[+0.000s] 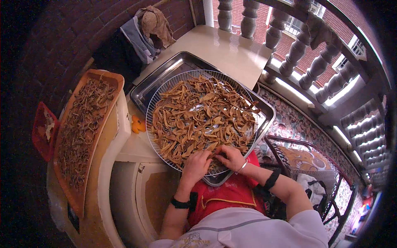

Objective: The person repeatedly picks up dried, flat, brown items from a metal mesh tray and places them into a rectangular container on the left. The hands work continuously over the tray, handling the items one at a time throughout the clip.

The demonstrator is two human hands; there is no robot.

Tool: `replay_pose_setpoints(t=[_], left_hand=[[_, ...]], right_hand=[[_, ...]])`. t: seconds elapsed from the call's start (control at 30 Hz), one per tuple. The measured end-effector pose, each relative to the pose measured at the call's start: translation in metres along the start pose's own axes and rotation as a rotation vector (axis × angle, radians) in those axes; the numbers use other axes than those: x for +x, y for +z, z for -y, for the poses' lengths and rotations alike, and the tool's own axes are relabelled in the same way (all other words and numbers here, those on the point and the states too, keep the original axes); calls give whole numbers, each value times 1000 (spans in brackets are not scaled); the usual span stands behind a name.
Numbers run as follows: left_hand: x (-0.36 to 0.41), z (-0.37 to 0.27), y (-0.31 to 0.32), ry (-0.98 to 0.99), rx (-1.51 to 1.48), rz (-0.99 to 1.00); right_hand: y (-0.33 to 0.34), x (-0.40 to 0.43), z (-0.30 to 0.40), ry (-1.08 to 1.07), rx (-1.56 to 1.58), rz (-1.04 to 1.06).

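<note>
Brown, curled dried strips point(198, 114), apparently a dried food, cover a round wire rack point(149, 133) in front of me. The rack rests over a rectangular stainless steel tray point(136, 96), whose far left and near corners show beyond it. Both hands are at the rack's near edge, fingertips almost meeting among the strips. My left hand point(196, 166) reaches in from the left with its fingers bent. From the right comes my right hand point(231, 157), thumb and fingers curled close together. Whether a strip is pinched between the fingers is too small to tell.
An orange tray point(119, 81) of thinner dried pieces stands left on a cream cabinet, beside a red basket point(40, 133). An orange object point(138, 124) lies left of the rack. Behind is a cream tabletop point(217, 46); a metal-framed chair point(310, 155) and balustrade point(293, 55) stand right.
</note>
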State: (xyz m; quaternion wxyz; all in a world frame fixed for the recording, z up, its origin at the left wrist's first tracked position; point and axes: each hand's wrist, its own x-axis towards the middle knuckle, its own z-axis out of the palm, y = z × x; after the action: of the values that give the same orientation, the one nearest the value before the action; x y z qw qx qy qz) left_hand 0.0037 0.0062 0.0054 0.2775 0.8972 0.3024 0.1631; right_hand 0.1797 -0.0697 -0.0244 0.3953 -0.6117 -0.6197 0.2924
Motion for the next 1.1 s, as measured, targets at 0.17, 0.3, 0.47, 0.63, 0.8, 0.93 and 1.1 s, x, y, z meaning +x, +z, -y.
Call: replay_pose_setpoints(t=[0.17, 0.3, 0.47, 0.63, 0.8, 0.93, 1.1], left_hand=[[1, 0, -1, -39, 0, 38], [1, 1, 0, -34, 6, 37], [1, -1, -1, -43, -3, 45], [2, -2, -2, -48, -4, 48], [1, -1, -1, -45, -10, 50], [0, 0, 0, -44, 1, 48], [1, -1, -2, -47, 12, 55]], right_hand=[[0, 0, -1, -4, -35, 2], [-4, 0, 7, 107, -18, 50], [-2, 0, 4, 99, -41, 40], [4, 0, -6, -25, 11, -26], [2, 0, -3, -30, 22, -10], [-3, 1, 3, -31, 41, 55], [-3, 0, 3, 82, -54, 72]])
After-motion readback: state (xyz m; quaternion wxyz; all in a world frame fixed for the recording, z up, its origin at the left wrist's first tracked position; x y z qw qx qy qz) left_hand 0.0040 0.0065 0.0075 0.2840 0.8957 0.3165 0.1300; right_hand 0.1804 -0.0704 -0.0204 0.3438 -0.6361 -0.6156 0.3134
